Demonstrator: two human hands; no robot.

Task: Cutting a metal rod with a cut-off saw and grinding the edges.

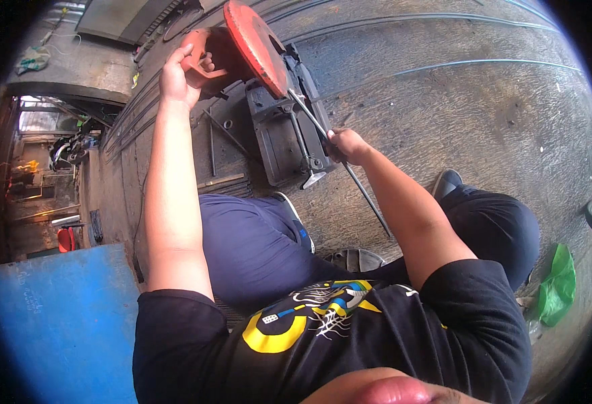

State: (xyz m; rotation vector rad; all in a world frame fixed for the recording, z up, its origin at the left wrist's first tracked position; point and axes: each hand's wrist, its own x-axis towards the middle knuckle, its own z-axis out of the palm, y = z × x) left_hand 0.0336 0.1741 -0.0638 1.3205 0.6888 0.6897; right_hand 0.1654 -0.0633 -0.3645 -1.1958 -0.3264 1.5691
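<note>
A cut-off saw with a worn orange round guard (259, 48) stands on the floor ahead of me, its dark metal base (269, 138) below the guard. My left hand (180, 82) is wrapped round the saw's orange loop handle (210, 73). A long thin metal rod (366, 194) slants from under the guard's lower edge down toward my right knee. Partway along it, my right hand (350, 146) is closed on the rod. Beside this hand is the saw's clamp screw with its crank (313, 180). The guard hides the rod's far end.
Long rods (471, 62) lie across the floor at the far right. Short metal pieces (213, 145) lie left of the saw base. A blue panel (60, 323) is at the lower left. A green plastic bag (557, 288) lies at the right, beyond my knee.
</note>
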